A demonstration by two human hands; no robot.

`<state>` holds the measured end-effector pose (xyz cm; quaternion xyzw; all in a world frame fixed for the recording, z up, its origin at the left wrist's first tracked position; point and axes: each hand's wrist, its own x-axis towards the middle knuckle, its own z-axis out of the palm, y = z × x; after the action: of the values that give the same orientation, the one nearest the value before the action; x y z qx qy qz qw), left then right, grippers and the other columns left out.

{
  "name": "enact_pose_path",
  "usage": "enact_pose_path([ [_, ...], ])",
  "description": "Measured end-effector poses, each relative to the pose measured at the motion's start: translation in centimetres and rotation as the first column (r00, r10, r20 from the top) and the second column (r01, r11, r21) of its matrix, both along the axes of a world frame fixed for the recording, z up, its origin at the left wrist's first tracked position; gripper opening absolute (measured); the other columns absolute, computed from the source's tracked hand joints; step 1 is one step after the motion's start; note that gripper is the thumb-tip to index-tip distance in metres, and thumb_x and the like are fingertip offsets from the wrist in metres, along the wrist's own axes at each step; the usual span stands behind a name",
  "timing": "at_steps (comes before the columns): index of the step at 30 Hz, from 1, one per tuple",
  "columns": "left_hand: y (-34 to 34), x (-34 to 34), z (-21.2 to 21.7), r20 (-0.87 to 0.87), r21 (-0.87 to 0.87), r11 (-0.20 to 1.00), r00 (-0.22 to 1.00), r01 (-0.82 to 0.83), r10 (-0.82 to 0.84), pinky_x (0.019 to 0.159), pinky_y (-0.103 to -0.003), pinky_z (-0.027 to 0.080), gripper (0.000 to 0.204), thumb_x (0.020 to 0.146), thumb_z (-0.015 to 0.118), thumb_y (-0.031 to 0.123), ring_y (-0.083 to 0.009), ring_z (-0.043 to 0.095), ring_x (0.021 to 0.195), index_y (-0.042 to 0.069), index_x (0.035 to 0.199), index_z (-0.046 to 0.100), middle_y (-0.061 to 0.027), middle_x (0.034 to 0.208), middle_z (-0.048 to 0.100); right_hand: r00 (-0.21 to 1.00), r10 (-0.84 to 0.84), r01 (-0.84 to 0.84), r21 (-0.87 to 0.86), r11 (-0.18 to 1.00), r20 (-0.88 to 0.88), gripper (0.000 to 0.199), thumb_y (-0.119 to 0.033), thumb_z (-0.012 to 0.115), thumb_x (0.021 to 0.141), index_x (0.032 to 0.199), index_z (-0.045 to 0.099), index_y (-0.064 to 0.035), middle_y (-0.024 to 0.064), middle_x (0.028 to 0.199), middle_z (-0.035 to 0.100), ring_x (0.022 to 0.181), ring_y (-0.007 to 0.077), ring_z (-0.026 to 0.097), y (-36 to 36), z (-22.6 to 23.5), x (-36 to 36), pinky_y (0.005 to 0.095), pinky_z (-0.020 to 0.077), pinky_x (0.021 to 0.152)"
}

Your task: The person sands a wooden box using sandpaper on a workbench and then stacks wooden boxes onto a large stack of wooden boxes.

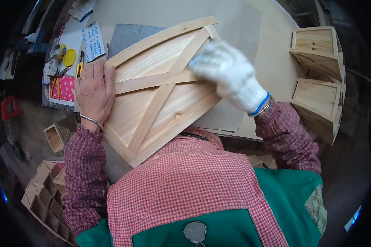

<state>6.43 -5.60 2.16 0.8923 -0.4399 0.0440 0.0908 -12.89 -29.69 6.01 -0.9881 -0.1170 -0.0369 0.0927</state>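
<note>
A pale wooden panel [175,112] with a raised frame and crossed strips lies tilted across the near side of the table, against my apron. Whether it is one face of a box is hidden. My left hand [95,88], bare, grips its left edge, the thumb on the frame and the fingers close together. My right hand [226,68], in a white knitted glove with a blue cuff, is over the panel's right part, near where the strips cross. Motion blurs its curled fingers; a bluish patch shows at them, but what they hold cannot be made out.
On the table [272,82] at left lie a printed abrasive sheet [95,41], yellow-handled pliers [57,84], a cutter knife [80,68] and a yellow lid [69,57]. Wooden boxes [317,96] stand at the right edge; several more [43,193] are stacked low left.
</note>
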Motion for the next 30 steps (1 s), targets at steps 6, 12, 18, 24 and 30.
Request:
enact_pose_path([
  [6,0.0,0.4,-0.5,0.036,-0.016,1.0,0.999,0.023,-0.023,0.077,-0.039,0.039,0.031,0.096,0.045,0.034,-0.0268,0.056,0.092,0.008,0.112,0.056,-0.009,0.098,0.059,0.892,-0.449,0.453,-0.085,0.888,0.059,0.028,0.001,0.054,0.063,0.088,0.062,-0.0081,0.0076,0.085,0.063,0.088,0.0265,0.06,4.9,-1.0,0.9,0.0381,0.0467,0.083],
  [12,0.3,0.0,-0.5,0.02,-0.005,1.0,1.0,-0.003,0.003,0.078,-0.04,0.039,0.031,0.096,0.045,0.034,-0.0269,0.056,0.093,0.01,0.112,0.056,-0.0089,0.098,0.059,0.861,-0.508,0.509,-0.046,0.859,0.043,0.024,0.001,0.054,0.063,0.085,0.061,-0.0063,0.0103,0.08,0.061,0.078,0.0273,0.061,3.5,-0.2,0.4,0.0378,0.049,0.076],
  [18,0.5,0.1,-0.7,0.025,-0.018,1.0,1.0,-0.004,0.004,0.079,-0.04,0.039,0.033,0.096,0.044,0.035,-0.0273,0.056,0.094,0.009,0.112,0.056,-0.0091,0.099,0.059,0.89,-0.445,0.385,0.366,0.847,0.095,0.033,0.003,0.054,0.064,0.093,0.066,-0.0046,0.0119,0.091,0.066,0.09,0.0276,0.064,7.5,-0.1,-0.5,0.0345,0.0504,0.082],
  [24,0.0,0.7,-0.8,0.041,-0.016,1.0,0.999,0.002,-0.001,0.08,-0.04,0.039,0.034,0.096,0.044,0.036,-0.0276,0.056,0.095,0.008,0.112,0.056,-0.0095,0.099,0.059,0.826,-0.48,0.35,0.4,0.847,0.295,0.042,0.004,0.054,0.063,0.102,0.067,-0.0052,0.0114,0.102,0.067,0.098,0.026,0.064,7.5,-3.1,-2.5,0.0362,0.0488,0.09],
  [30,0.0,0.4,-0.8,0.022,0.016,1.0,1.0,0.015,-0.016,0.079,-0.041,0.039,0.035,0.096,0.044,0.036,-0.0282,0.057,0.094,0.008,0.112,0.056,-0.0098,0.099,0.06,0.945,-0.152,-0.004,0.477,0.879,0.288,0.035,-0.001,0.056,0.068,0.101,0.068,-0.0071,0.0076,0.103,0.067,0.103,0.0242,0.062,11.3,-1.3,-1.1,0.0391,0.0468,0.095],
])
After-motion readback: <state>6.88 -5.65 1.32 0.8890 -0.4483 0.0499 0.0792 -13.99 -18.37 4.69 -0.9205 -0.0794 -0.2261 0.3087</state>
